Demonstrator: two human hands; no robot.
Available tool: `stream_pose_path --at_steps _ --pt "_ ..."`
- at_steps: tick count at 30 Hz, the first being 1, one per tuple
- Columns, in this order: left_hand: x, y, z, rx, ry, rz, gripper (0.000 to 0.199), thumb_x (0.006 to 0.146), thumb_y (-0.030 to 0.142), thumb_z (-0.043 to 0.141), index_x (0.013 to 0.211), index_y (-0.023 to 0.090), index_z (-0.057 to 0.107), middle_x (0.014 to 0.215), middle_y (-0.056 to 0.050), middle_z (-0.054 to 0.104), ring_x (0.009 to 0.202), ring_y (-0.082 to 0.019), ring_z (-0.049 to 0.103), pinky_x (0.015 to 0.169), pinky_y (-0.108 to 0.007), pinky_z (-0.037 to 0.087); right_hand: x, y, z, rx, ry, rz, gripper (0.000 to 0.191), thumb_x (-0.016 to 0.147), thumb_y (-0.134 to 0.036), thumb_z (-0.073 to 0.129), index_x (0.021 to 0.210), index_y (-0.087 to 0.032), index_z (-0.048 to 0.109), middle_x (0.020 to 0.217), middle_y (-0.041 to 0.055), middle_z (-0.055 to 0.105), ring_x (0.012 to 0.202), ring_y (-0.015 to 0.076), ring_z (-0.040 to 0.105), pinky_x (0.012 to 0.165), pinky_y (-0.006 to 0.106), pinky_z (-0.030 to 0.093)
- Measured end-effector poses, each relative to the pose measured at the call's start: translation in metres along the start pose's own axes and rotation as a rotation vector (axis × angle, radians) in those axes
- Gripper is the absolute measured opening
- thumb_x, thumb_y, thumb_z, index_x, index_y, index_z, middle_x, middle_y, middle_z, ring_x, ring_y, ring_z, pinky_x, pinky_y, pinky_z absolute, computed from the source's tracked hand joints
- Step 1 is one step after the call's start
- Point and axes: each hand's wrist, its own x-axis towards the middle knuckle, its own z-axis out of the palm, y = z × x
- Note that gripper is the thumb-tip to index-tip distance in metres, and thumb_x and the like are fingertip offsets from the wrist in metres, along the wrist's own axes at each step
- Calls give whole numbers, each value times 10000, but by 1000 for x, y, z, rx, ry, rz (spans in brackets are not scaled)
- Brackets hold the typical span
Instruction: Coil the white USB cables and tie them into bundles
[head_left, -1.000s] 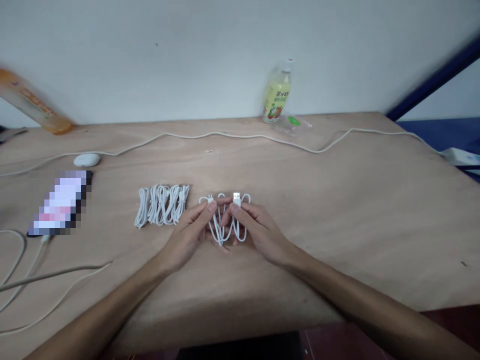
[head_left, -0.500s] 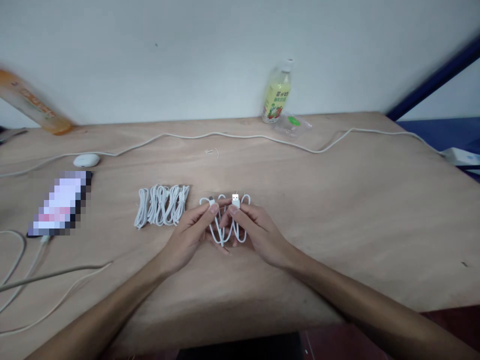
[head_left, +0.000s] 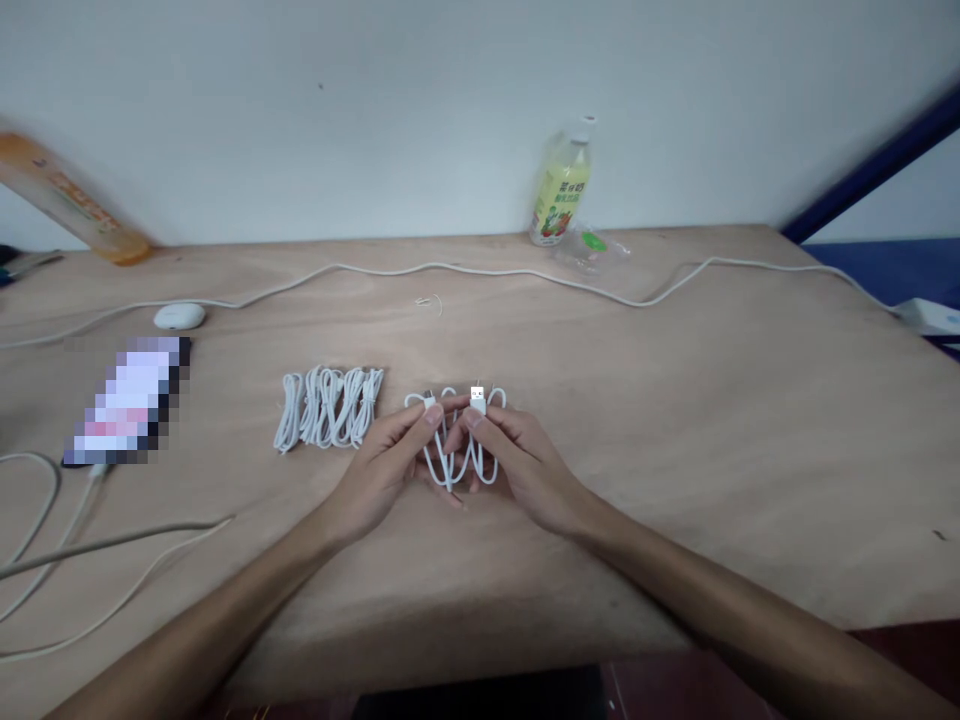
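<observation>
A white USB cable (head_left: 487, 470) hangs in loose loops between my two hands, above the table's front half. My left hand (head_left: 386, 465) pinches its small-plug end between thumb and fingers. The wide USB-A plug (head_left: 478, 397) points away from me, held under the thumb of my right hand (head_left: 529, 460). Some fingers of both hands pass behind the loops and are partly hidden. Just left of my left hand lies a row of several bundled white cables (head_left: 330, 408).
On the left are a phone (head_left: 131, 400) with a cable plugged in and a white earbud case (head_left: 180, 316). A long white cord (head_left: 450, 267) crosses the table (head_left: 675, 430). At the wall stand a yellow drink bottle (head_left: 561, 195), clear plastic packaging (head_left: 600, 252) and an orange bottle (head_left: 75, 200).
The whole view has shifted slightly, so everything appears a little further right. Both hands keep the same hold on the cable ends.
</observation>
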Motion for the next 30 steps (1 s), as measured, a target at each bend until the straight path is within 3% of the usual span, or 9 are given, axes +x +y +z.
stream_pose_path --at_steps 5,10,15,21,26,30 --pt "-1 1 1 -19 5 -1 557 1014 580 739 1457 243 769 910 -67 746 652 -174 722 559 -315 675 0 1 -1 4 6 11 543 1005 -705 661 831 -195 725 733 1 652 605 120 586 567 250 509" --pt "-1 4 1 -86 -11 -38 680 1020 681 664 1497 202 736 1083 -161 818 794 -265 795 576 -337 681 1 4 -2 73 -5 28 547 996 -723 673 873 -196 756 759 22 692 648 141 629 581 254 533" --pt "-2 7 -1 -131 -26 -45 678 1026 689 636 1459 180 751 1175 -185 834 789 -265 803 597 -370 706 3 5 -4 162 13 65 639 1007 -790 587 958 -191 803 809 62 730 684 177 652 576 281 530" --pt "-3 7 4 -102 77 20 539 996 580 761 1333 160 782 1024 -138 831 747 -232 781 521 -307 678 1 1 -4 196 -6 81 569 964 -765 690 1025 -216 828 952 81 768 802 207 697 626 300 533" --pt "-4 7 8 -101 151 54 483 900 552 884 1185 170 801 959 -72 790 760 -203 765 476 -236 637 2 2 -4 242 10 95 508 913 -730 795 949 -224 827 851 26 741 712 143 639 684 277 550" --pt "-5 8 9 -113 160 32 488 944 543 839 1243 161 791 898 -62 773 719 -194 757 467 -226 616 2 4 -5 272 10 87 453 900 -669 845 928 -218 816 842 10 734 699 135 649 672 276 577"
